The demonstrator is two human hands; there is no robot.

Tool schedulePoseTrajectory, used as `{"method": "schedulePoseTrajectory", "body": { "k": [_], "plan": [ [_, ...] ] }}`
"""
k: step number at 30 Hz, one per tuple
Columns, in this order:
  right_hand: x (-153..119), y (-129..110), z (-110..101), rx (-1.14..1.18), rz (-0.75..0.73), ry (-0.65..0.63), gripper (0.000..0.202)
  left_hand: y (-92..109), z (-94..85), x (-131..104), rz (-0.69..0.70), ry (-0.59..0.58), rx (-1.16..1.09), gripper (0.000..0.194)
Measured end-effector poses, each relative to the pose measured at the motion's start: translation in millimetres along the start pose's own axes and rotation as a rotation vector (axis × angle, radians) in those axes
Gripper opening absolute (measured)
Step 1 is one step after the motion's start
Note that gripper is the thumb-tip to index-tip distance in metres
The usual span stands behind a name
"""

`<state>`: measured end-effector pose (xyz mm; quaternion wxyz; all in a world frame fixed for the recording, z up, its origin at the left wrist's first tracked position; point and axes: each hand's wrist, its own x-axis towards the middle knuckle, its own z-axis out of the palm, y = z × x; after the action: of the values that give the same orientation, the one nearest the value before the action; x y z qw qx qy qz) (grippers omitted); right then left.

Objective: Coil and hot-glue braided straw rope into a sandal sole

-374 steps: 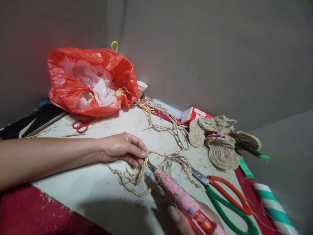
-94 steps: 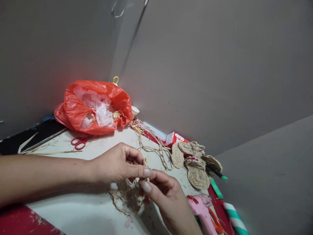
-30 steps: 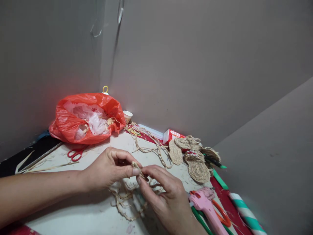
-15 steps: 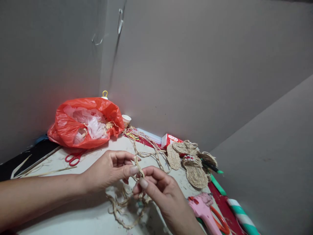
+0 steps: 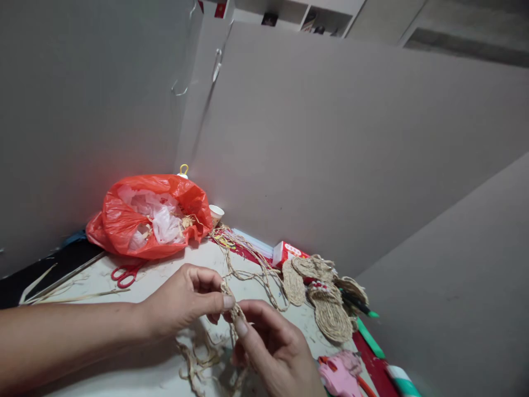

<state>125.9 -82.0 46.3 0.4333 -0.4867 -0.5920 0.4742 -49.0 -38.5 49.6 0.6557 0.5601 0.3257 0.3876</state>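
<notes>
Between my two hands runs a braided straw cord (image 5: 236, 312), pale tan and rough. My left hand (image 5: 188, 298) pinches it between thumb and fingers at the upper end. Just below and to the right, the thumb and fingers of my right hand (image 5: 275, 347) close on the same cord. A slack length of the cord (image 5: 192, 361) hangs in loose loops beneath, blurred and partly hidden behind my right hand. Woven straw slipper shapes (image 5: 333, 314), one with red and white beads, lie right of my hands.
An orange-red plastic bag (image 5: 119, 220) with white plastic and straw scraps stands at the back left, near red scissors (image 5: 125, 274). A paper cup (image 5: 216, 214), a red and white box (image 5: 284, 252) and loose cords (image 5: 268, 281) lie along the wall. A pink glue gun (image 5: 341, 374) lies at front right.
The head view has tilted up, so the table things sit lower and shelves show at the top. Both hands keep hold of the cord, with my right hand shifted slightly along it.
</notes>
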Motion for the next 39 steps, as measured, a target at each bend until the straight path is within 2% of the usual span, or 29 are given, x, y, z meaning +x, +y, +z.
{"method": "schedulePoseTrajectory", "body": {
  "k": [5,8,9,11,13,15,16,18,21,24,26,30,33,39],
  "plan": [
    [0.6,4.6,-5.2,-0.015,0.060,0.012,0.035,3.5,0.1,0.2,-0.040,0.019,-0.004,0.024],
    [0.4,7.9,-8.8,-0.144,-0.009,-0.006,0.026,3.3,0.6,0.2,-0.046,0.031,-0.024,0.025],
    [0.1,8.9,-9.9,-0.213,-0.086,-0.004,0.021,2.8,0.7,0.1,-0.045,0.028,-0.028,0.026],
    [-0.2,12.0,-12.5,-0.365,-0.338,0.042,0.011,1.7,0.9,-0.1,-0.045,0.022,-0.030,0.026],
    [0.7,18.4,-17.0,-0.543,-0.650,0.119,0.020,0.6,1.0,-0.2,-0.044,0.018,-0.039,0.026],
    [2.9,27.5,-23.5,-0.770,-0.916,0.141,0.033,-0.2,1.2,-0.2,-0.045,0.030,-0.049,0.024],
    [4.2,32.1,-26.7,-0.890,-1.012,0.131,0.037,-0.3,1.3,-0.2,-0.046,0.038,-0.048,0.024],
    [6.2,38.0,-30.9,-1.042,-1.109,0.115,0.039,-0.4,1.7,-0.1,-0.053,0.055,-0.042,0.022],
    [6.3,34.2,-27.9,-0.961,-1.081,0.090,0.037,-1.3,2.3,-0.3,-0.045,0.075,-0.031,0.021],
    [3.2,23.0,-17.3,-0.717,-0.897,0.031,0.032,-4.2,2.8,-1.0,-0.015,0.083,-0.008,0.018],
    [1.0,19.4,-10.9,-0.630,-0.805,0.039,0.028,-6.6,3.3,-1.7,-0.009,0.080,0.004,0.017],
    [-0.6,23.6,-4.6,-0.605,-0.696,0.155,0.015,-9.0,4.7,-2.5,-0.023,0.081,-0.007,0.016],
    [-0.2,26.2,-2.5,-0.577,-0.623,0.181,0.014,-8.7,6.2,-3.0,-0.019,0.078,-0.013,0.015],
    [-0.7,24.8,0.9,-0.635,-0.649,0.194,0.008,-9.4,10.6,-4.9,-0.031,0.084,-0.022,0.011]
  ]
}}
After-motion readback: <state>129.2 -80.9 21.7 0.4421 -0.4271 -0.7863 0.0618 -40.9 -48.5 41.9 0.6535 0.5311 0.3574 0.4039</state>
